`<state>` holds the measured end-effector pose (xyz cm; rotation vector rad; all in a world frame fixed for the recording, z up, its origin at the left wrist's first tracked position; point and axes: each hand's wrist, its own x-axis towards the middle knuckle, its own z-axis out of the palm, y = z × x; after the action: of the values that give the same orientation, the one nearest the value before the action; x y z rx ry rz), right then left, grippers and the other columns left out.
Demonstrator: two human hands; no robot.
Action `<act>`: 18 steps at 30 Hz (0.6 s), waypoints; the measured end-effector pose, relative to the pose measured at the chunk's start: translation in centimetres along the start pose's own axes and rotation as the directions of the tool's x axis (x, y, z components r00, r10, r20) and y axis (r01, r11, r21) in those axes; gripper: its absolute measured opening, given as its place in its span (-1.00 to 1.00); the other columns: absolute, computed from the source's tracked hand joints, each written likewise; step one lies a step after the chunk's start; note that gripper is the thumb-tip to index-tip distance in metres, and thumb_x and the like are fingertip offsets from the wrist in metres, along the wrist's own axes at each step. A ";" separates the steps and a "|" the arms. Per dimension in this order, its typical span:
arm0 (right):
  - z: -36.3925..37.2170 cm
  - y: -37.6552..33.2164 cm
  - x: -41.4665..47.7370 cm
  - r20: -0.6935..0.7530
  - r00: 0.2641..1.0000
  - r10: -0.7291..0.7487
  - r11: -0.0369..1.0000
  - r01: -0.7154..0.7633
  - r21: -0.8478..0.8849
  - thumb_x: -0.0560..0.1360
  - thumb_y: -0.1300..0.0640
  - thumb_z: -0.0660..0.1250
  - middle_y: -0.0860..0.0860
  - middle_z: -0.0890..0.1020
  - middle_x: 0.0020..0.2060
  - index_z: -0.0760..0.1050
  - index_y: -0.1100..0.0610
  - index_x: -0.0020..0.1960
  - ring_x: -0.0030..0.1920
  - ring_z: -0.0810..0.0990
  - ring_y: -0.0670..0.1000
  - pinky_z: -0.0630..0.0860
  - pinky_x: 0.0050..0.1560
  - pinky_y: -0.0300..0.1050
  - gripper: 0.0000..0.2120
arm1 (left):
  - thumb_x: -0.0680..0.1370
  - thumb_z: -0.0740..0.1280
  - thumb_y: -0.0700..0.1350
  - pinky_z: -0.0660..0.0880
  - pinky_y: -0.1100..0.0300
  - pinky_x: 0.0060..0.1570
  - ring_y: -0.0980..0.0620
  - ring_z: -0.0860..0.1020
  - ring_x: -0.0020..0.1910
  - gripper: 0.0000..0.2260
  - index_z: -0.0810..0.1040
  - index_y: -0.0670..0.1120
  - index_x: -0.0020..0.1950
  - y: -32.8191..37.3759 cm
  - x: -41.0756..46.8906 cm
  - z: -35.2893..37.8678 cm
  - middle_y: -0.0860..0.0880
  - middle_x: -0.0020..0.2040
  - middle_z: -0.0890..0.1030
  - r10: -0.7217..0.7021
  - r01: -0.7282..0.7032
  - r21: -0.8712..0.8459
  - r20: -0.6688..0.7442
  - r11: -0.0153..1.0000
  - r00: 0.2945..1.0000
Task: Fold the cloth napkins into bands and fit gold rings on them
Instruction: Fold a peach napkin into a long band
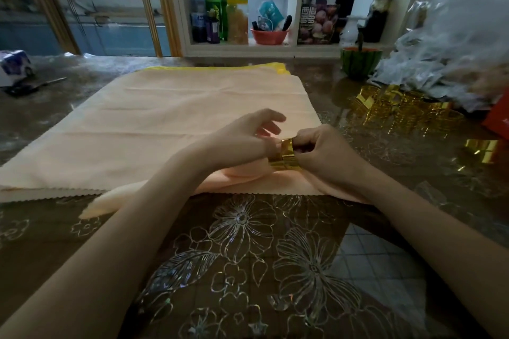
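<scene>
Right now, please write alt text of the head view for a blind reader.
The right hand grips a gold ring around a folded peach napkin; the left hand touches it beside the ring, with spare rings at right.

You have a single view, from a wide-angle camera worn on your head. It faces forward and tilts down over the table (248,270), close in. Your forearms enter from the two bottom corners, and your left hand (242,140) and right hand (322,151) meet near the centre. The far shelf (239,48) runs along the top edge.
</scene>
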<state>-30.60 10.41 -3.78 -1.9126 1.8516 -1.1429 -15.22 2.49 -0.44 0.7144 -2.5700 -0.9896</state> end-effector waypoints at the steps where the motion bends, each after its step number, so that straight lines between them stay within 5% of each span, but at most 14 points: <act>1: 0.1 0.1 -0.1 0.011 1.000 0.001 1.000 -0.001 0.019 0.45 0.27 0.40 0.22 0.59 -0.34 0.64 0.32 -0.18 -0.38 0.42 0.05 0.35 -0.33 -0.05 -0.89 | 0.50 0.36 -0.12 0.40 0.20 0.19 0.08 0.45 0.20 -0.54 0.36 -0.01 0.38 0.1 -0.1 0.3 0.03 0.21 0.49 0.015 -0.021 0.102 0.056 0.995 0.998; 4: 0.0 0.5 -0.2 0.024 1.000 -0.001 0.999 0.000 0.036 0.45 0.22 0.40 0.32 0.59 -0.31 0.63 0.35 -0.19 -0.35 0.44 0.17 0.37 -0.34 0.04 -0.83 | 0.46 0.38 0.04 0.31 0.05 0.25 0.05 0.45 0.17 -0.53 0.40 0.05 0.35 -0.3 0.2 1.6 0.08 0.17 0.53 0.106 -0.094 0.462 0.000 0.882 0.994; 7: -0.4 0.3 -0.2 0.034 0.999 0.024 0.997 -0.027 0.069 0.45 0.22 0.39 0.27 0.63 -0.29 0.66 0.28 -0.18 -0.31 0.51 0.10 0.44 -0.31 0.02 -0.87 | 0.45 0.39 0.09 0.30 0.06 0.19 0.02 0.46 0.16 -0.52 0.42 0.04 0.34 -0.4 0.4 1.8 0.08 0.15 0.55 0.136 -0.104 0.442 -0.040 0.891 0.990; 13: -0.8 0.0 0.2 0.115 0.964 0.239 0.860 -0.265 0.436 0.47 0.34 0.30 -0.04 0.65 -0.41 0.63 0.18 -0.19 -0.40 0.54 -0.19 0.42 -0.41 -0.38 -0.84 | 0.49 0.35 0.11 0.21 0.03 0.28 0.00 0.42 0.23 -0.51 0.35 0.07 0.39 -0.2 0.6 1.4 0.07 0.22 0.51 0.161 -0.100 0.579 -0.055 0.809 0.985; 18: -0.9 -0.8 0.0 -0.028 0.994 0.103 0.954 -0.091 0.285 0.45 0.31 0.36 -0.05 0.63 -0.36 0.64 0.13 -0.18 -0.33 0.55 -0.22 0.42 -0.31 -0.42 -0.87 | 0.48 0.35 0.13 0.16 -0.04 0.36 0.00 0.38 0.28 -0.47 0.30 0.10 0.41 0.0 0.6 0.9 0.07 0.26 0.46 0.159 -0.083 0.613 -0.070 0.785 0.985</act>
<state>-30.57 10.83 -2.65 -1.6337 1.6745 -1.3433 -16.14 2.60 -1.05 0.7093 -2.7828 -0.0383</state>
